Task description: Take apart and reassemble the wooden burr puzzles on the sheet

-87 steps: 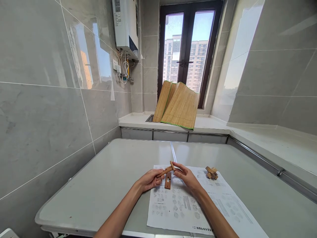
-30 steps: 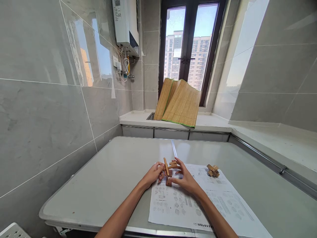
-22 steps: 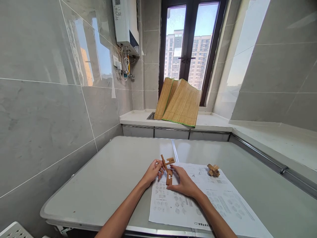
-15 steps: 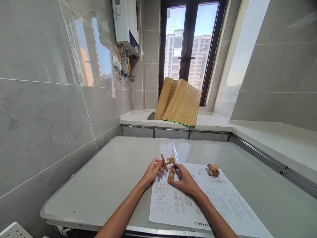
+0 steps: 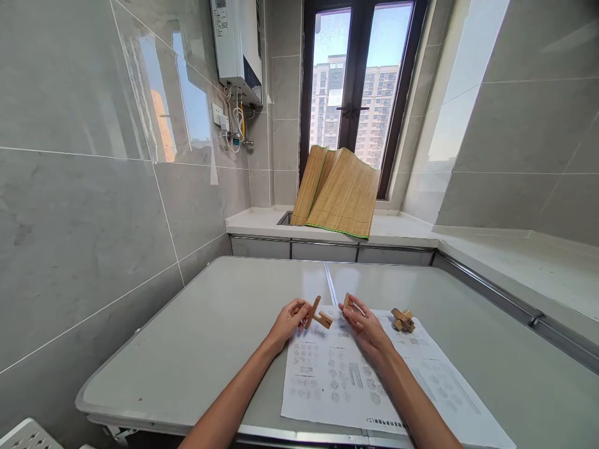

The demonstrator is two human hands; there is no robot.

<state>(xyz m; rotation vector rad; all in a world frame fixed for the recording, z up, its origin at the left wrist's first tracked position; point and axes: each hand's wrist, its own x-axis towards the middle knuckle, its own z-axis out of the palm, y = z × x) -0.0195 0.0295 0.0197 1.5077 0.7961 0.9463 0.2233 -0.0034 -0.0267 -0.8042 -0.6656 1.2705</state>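
Observation:
Two joined wooden pieces, crossed and with a notch at one end, are pinched in the fingers of my left hand. To their right, my right hand grips a small flat wooden piece by its fingertips, apart from the joined pieces. Both hands are above a large printed sheet showing rows of small diagrams. An interlocked cluster of wooden pieces rests on the sheet's upper right part, beyond my right hand.
The sheet lies on a pale folding table with a metal seam. Behind it, a woven bamboo mat leans on a white ledge by the window. A white water heater hangs at the back left.
My right hand has moved right and slightly up with its wooden piece, away from my left hand. The joined pieces in my left hand have turned, their notched end now pointing lower right.

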